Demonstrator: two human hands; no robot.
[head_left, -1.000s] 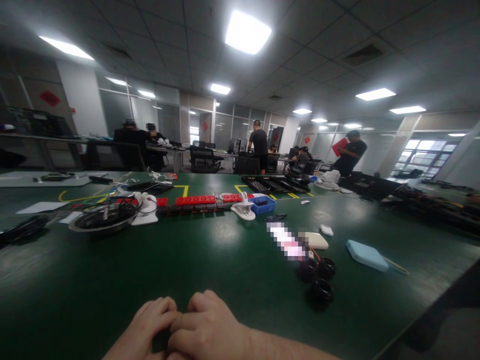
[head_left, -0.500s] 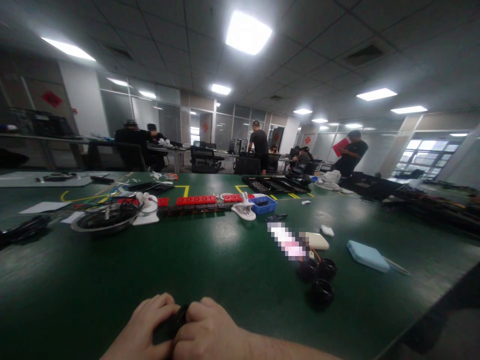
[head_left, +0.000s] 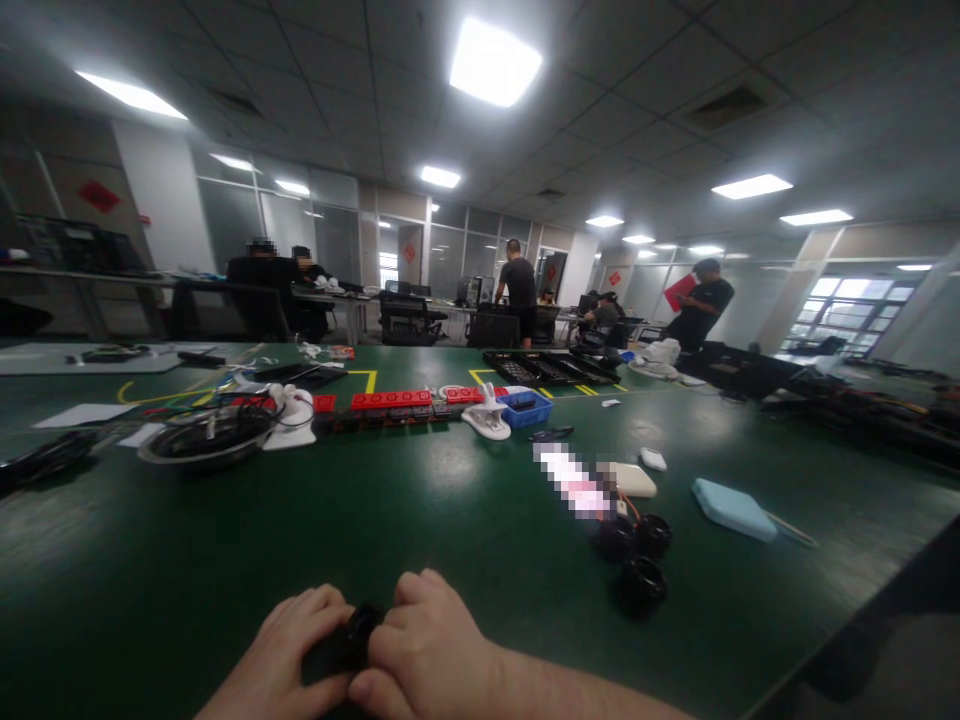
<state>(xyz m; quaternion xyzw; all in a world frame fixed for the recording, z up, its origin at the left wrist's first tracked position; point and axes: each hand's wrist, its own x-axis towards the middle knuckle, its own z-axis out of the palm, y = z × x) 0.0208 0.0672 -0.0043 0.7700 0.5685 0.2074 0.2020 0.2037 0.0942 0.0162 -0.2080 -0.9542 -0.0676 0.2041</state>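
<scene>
At the bottom of the head view my left hand (head_left: 289, 655) grips a dark object (head_left: 337, 650), its fingers on top and the thumb below. My right hand (head_left: 424, 645) is closed around the right end of the same object. A round black part (head_left: 365, 620) shows between the two hands; the rest is hidden by my fingers. Several round black pieces with orange wires, one of them (head_left: 643, 585) nearest me, lie to the right of my hands.
On the green table (head_left: 450, 520) lie a light blue case (head_left: 733, 508), a cream block (head_left: 631, 479), a blue basket (head_left: 527, 410), red modules (head_left: 391, 399), a metal bowl (head_left: 202, 455) and a black tray (head_left: 551, 367). Several people are farther back.
My right hand has risen slightly and turned, with its thumb now showing. More of the round black part shows between my hands.
</scene>
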